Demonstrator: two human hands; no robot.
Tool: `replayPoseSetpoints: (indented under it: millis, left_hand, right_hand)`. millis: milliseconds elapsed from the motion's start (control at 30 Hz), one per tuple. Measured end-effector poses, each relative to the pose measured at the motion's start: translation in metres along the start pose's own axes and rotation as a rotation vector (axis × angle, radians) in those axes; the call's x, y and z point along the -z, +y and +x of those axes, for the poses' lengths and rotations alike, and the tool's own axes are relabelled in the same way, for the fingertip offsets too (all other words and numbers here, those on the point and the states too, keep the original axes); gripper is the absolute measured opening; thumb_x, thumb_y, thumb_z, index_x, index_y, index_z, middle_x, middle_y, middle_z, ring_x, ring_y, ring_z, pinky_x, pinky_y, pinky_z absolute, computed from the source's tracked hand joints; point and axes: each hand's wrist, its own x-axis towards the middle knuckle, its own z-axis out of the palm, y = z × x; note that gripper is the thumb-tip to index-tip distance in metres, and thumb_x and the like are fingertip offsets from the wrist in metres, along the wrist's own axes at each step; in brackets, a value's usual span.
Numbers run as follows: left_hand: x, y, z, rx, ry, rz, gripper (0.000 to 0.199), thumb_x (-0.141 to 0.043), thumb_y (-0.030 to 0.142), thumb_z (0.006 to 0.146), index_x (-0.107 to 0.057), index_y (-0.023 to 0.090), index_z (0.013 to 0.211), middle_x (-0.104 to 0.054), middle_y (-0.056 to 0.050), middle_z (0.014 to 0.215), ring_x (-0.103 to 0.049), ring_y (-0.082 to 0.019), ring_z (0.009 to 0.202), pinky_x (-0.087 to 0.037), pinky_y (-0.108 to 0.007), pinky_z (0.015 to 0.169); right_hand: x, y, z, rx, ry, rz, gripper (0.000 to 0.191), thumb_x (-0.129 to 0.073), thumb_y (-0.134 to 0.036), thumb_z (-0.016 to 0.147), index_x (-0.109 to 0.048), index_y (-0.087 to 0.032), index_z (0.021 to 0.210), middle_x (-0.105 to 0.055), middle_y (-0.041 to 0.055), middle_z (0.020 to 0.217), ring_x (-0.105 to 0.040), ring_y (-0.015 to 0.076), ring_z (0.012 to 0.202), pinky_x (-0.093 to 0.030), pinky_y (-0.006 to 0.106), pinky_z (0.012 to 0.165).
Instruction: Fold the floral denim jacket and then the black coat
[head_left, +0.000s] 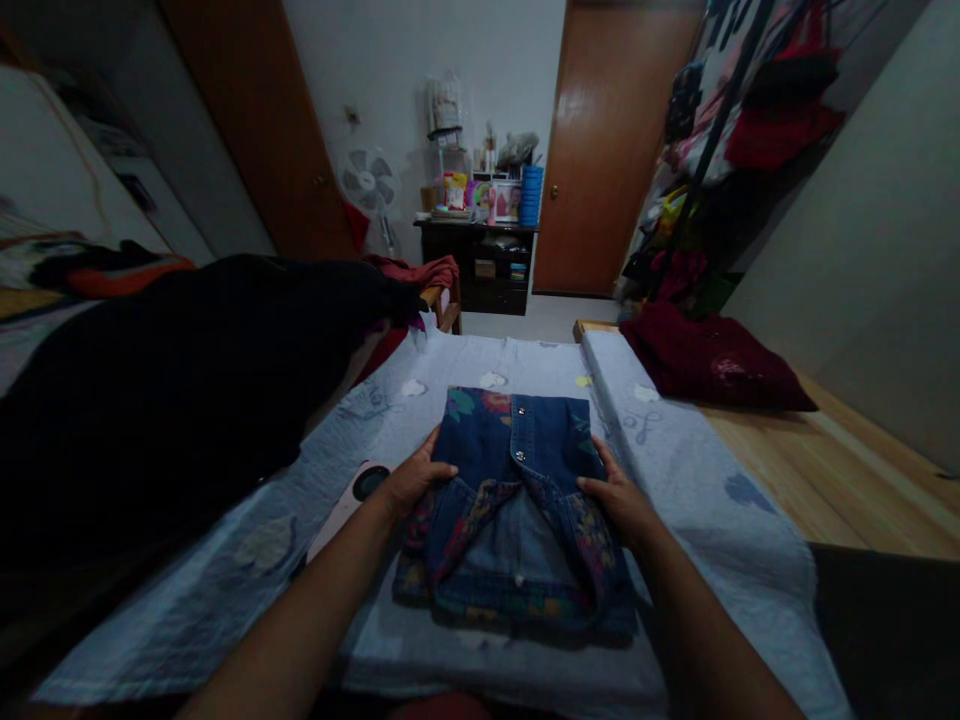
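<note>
A folded blue denim jacket [480,450] with flower patterns lies on the pale cloud-print sheet [375,440]. Its metal snap buttons run down the middle, and the open collar faces me. My left hand [420,477] grips the left edge, thumb on top and the other fingers partly hidden at the side. On the opposite edge, my right hand [616,495] holds the jacket in the same way. Beside my left forearm rests a pale pink phone [339,512] with a round dark camera area, partly covered by the arm.
A large black cloth heap [172,370] fills the left side. To the right, a folded maroon garment [712,355] sits on a wooden surface [795,450]. Farther back stand a dark cabinet [480,270], a white fan [370,180] and hanging clothes [780,130].
</note>
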Motion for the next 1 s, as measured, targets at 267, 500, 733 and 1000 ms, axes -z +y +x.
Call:
replayPoseSetpoints:
  millis: [267,500,733,1000]
  left_hand:
    - [0.01,0.004,0.055,-0.125,0.074,0.079,0.095,-0.062,0.011,0.062,-0.024,0.026,0.147,-0.06,-0.007,0.13,-0.067,-0.023,0.1,-0.052,-0.038,0.09]
    - [0.021,-0.021,0.055,0.037,0.305,0.527,0.092,-0.066,0.03,0.074,-0.014,0.018,0.15,-0.059,-0.016,0.129,-0.063,-0.027,0.108,-0.048,-0.042,0.095]
    - [0.013,-0.02,0.03,-0.005,0.258,1.089,0.077,-0.06,0.035,0.082,-0.022,0.017,0.147,-0.053,-0.016,0.136,-0.054,-0.028,0.122,-0.043,-0.04,0.101]
    - [-0.048,-0.005,0.047,-0.442,0.209,1.561,0.05,-0.042,0.014,0.089,-0.042,0.019,0.14,-0.04,-0.009,0.15,-0.031,-0.024,0.14,-0.024,-0.046,0.116]
  right_hand:
    - [0.007,0.008,0.054,0.212,0.122,-0.265,0.084,-0.058,-0.017,0.067,-0.03,-0.029,0.145,-0.055,0.0043,0.136,-0.061,0.0234,0.111,-0.048,0.042,0.096]
    - [0.003,0.025,0.058,0.48,0.453,-1.14,0.056,-0.051,-0.016,0.076,-0.051,-0.015,0.132,-0.044,0.0174,0.143,-0.038,0.033,0.133,-0.028,0.053,0.11]
    - [-0.041,0.014,0.04,0.549,-0.088,-1.347,0.06,-0.043,-0.038,0.092,-0.031,-0.02,0.148,-0.027,0.0085,0.156,-0.021,0.0237,0.144,-0.02,0.048,0.115]
    - [-0.058,0.026,0.03,0.421,-0.215,-1.423,0.07,-0.049,-0.045,0.089,-0.029,-0.014,0.149,-0.024,0.0122,0.156,-0.018,0.0283,0.145,-0.016,0.051,0.115]
